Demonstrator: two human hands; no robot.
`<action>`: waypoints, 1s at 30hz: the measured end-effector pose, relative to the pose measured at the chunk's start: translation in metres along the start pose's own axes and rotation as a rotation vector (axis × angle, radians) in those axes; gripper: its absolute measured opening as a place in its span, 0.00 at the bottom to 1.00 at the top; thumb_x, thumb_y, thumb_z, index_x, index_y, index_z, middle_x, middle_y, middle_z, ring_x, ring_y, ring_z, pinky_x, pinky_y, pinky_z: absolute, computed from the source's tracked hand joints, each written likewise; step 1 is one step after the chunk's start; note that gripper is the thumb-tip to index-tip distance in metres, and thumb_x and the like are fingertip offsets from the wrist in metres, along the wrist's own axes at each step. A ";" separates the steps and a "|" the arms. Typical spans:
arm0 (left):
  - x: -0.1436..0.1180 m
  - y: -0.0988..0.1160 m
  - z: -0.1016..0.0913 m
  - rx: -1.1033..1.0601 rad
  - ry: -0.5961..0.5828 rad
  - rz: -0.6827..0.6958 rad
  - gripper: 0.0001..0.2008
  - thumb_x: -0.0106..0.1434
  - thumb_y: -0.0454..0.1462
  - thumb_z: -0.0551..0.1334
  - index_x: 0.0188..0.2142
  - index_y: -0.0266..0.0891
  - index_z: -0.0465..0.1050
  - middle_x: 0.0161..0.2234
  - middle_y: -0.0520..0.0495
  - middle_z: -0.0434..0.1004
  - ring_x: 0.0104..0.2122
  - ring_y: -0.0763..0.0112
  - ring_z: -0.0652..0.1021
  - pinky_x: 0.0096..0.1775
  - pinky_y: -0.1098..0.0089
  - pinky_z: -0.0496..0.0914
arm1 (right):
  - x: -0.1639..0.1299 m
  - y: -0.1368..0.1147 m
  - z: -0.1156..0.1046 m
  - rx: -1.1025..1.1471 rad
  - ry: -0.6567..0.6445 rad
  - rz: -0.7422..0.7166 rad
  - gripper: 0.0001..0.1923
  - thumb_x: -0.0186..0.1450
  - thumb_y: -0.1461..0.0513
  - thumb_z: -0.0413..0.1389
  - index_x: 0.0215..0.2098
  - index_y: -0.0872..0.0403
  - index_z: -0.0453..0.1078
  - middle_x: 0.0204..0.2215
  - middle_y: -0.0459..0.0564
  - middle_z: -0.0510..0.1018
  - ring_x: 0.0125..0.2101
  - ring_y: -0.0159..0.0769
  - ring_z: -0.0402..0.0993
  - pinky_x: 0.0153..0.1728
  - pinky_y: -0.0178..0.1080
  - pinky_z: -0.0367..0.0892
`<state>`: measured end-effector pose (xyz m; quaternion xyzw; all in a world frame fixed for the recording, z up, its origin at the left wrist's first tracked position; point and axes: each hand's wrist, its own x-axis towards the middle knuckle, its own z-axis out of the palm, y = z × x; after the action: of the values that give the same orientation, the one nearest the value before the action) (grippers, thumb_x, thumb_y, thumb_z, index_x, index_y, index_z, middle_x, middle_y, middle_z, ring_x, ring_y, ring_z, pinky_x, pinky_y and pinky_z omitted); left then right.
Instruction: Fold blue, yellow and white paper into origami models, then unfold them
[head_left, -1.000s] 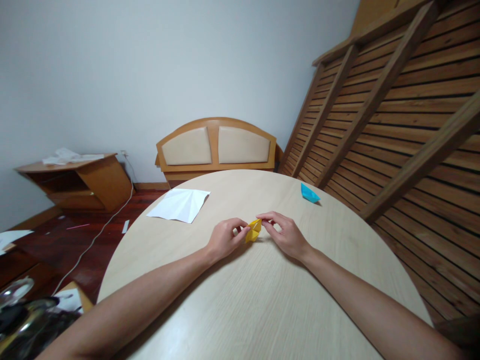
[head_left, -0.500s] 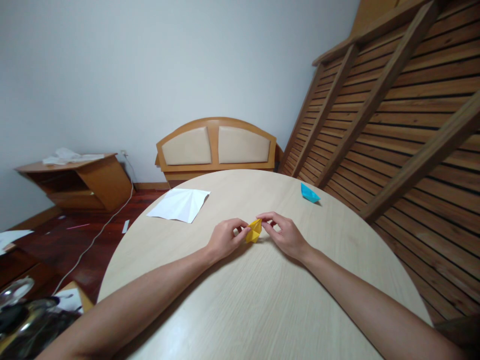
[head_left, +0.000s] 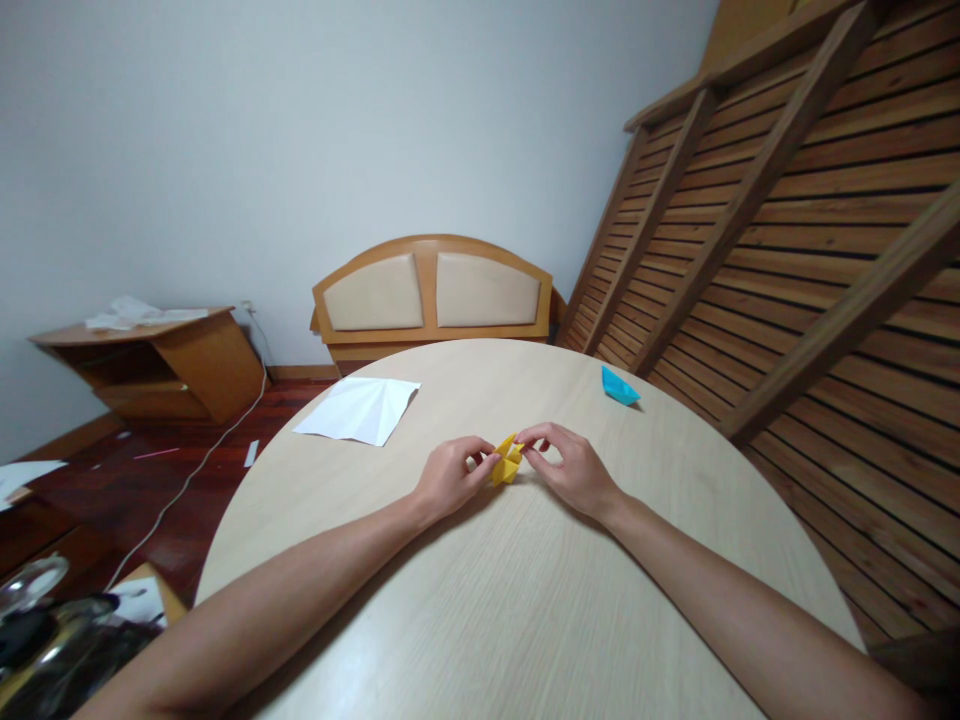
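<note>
Between my two hands, over the middle of the round table [head_left: 480,600], is a small piece of folded yellow paper [head_left: 505,468]. My left hand [head_left: 455,474] pinches its left side between thumb and fingers. The thumb and fingertips of my right hand [head_left: 568,466] close on its upper right corner. A gap shows between the folds near the top. Beyond my right hand sits a folded blue paper boat [head_left: 619,386]. A creased white sheet [head_left: 360,409] lies flat past my left hand.
Behind the table stands a wooden headboard [head_left: 433,290] with cream panels. A slatted wooden frame [head_left: 787,250] leans along the right. To the left are a low cabinet [head_left: 202,365], a white cable [head_left: 202,465] on the floor and a box of clutter [head_left: 82,640].
The yellow paper's upper right corner has been drawn away from the rest, and a gap now shows between its folds. My right fingertips shifted slightly; my left hand stays nearly still.
</note>
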<state>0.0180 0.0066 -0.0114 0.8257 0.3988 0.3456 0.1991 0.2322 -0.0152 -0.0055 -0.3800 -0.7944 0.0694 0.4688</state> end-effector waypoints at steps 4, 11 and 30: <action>0.000 0.001 0.000 0.001 -0.010 0.009 0.12 0.68 0.41 0.58 0.37 0.38 0.79 0.31 0.48 0.81 0.28 0.71 0.76 0.32 0.72 0.67 | 0.001 0.000 -0.001 0.004 -0.011 -0.038 0.09 0.66 0.67 0.54 0.42 0.49 0.72 0.37 0.48 0.81 0.37 0.37 0.77 0.40 0.42 0.72; 0.000 0.001 0.000 -0.001 -0.012 0.011 0.12 0.68 0.41 0.58 0.38 0.39 0.79 0.31 0.48 0.81 0.28 0.71 0.76 0.31 0.72 0.66 | 0.002 -0.004 -0.004 -0.001 -0.046 -0.073 0.08 0.66 0.68 0.53 0.37 0.49 0.71 0.37 0.48 0.80 0.40 0.39 0.77 0.43 0.43 0.71; 0.000 0.001 0.001 -0.027 -0.029 0.040 0.13 0.67 0.41 0.59 0.38 0.37 0.80 0.32 0.47 0.81 0.27 0.72 0.76 0.30 0.74 0.67 | 0.002 -0.005 -0.003 -0.043 0.041 -0.068 0.03 0.66 0.65 0.58 0.38 0.51 0.72 0.33 0.48 0.80 0.33 0.37 0.76 0.37 0.40 0.70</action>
<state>0.0187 0.0060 -0.0116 0.8357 0.3746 0.3429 0.2093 0.2311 -0.0179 -0.0004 -0.3640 -0.7984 0.0284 0.4789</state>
